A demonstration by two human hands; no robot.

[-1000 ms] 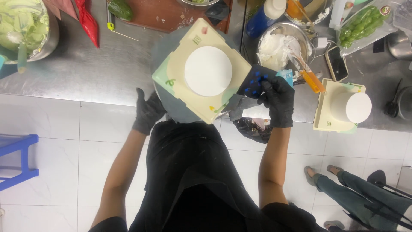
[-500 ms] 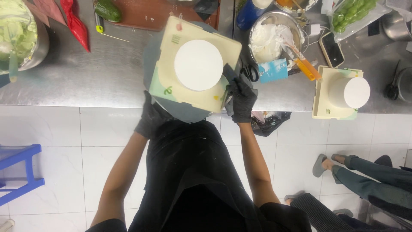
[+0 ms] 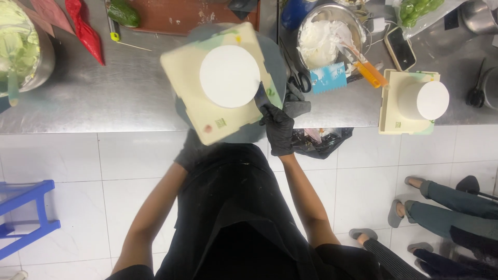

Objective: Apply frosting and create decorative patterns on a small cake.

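Note:
A round white frosted cake (image 3: 229,75) sits on a cream square board (image 3: 187,78) on a grey turntable (image 3: 276,52) at the edge of the steel counter. My right hand (image 3: 278,129), in a black glove, holds a dark scraper (image 3: 261,97) with its blade against the cake's right side. My left hand (image 3: 188,154), also gloved, is at the turntable's near edge. The board's corner hides its fingers.
Right of the turntable are a steel bowl of white cream (image 3: 327,36), a blue comb scraper (image 3: 328,78), an orange-handled spatula (image 3: 371,75), a phone (image 3: 400,47) and a second white cake (image 3: 423,99). A bowl of green cream (image 3: 21,46) and a red piping bag (image 3: 85,31) lie left. Another person's legs (image 3: 446,207) are on the floor, right.
My right hand came from beside the cream bowl to the cake's right side with the scraper. The board has turned on the turntable.

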